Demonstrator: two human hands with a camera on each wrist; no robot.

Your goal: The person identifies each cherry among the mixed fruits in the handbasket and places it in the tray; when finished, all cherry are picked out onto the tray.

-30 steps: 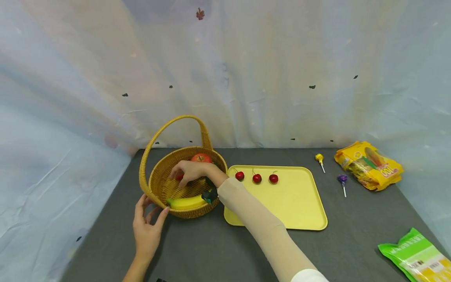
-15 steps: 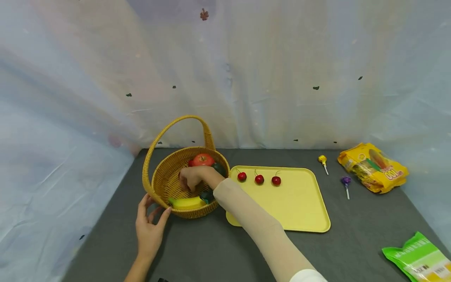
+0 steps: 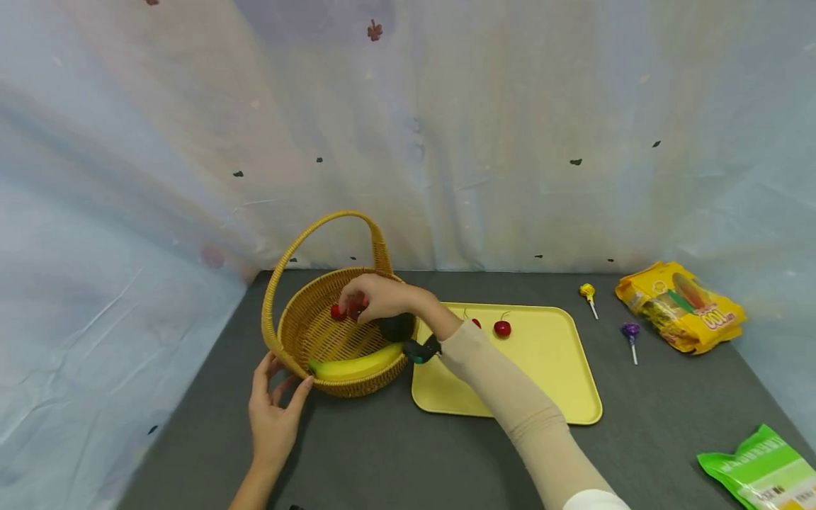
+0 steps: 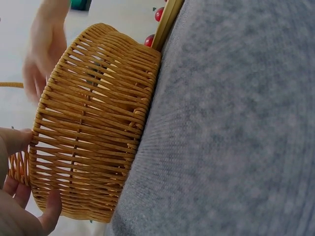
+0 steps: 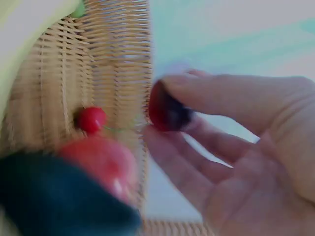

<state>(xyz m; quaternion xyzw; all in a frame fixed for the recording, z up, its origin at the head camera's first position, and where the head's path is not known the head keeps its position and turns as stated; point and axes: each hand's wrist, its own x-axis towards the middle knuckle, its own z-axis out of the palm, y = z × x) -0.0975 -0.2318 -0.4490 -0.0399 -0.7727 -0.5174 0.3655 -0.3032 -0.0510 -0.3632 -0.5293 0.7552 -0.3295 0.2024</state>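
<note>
A wicker basket (image 3: 319, 340) with a tall handle stands at the left of the dark table. My left hand (image 3: 274, 418) holds its near-left rim, thumb on the outside in the left wrist view. Over the basket, my right hand (image 3: 382, 296) pinches a dark red cherry (image 5: 167, 107) between thumb and fingers. Inside lie another cherry (image 5: 92, 119), a red apple (image 5: 103, 162), a dark green avocado (image 3: 397, 327) and a banana (image 3: 357, 365). The apple is hidden behind the right hand in the head view.
Right of the basket lies a yellow tray (image 3: 542, 375) with cherries (image 3: 502, 329) on it, partly covered by the right forearm. Further right are a yellow lollipop (image 3: 588, 291), a purple lollipop (image 3: 630, 330), a yellow snack bag (image 3: 682, 308) and a green packet (image 3: 761, 467).
My right hand has dipped into the basket, then risen toward its back right with the cherry pinched. The left hand keeps its hold on the rim.
</note>
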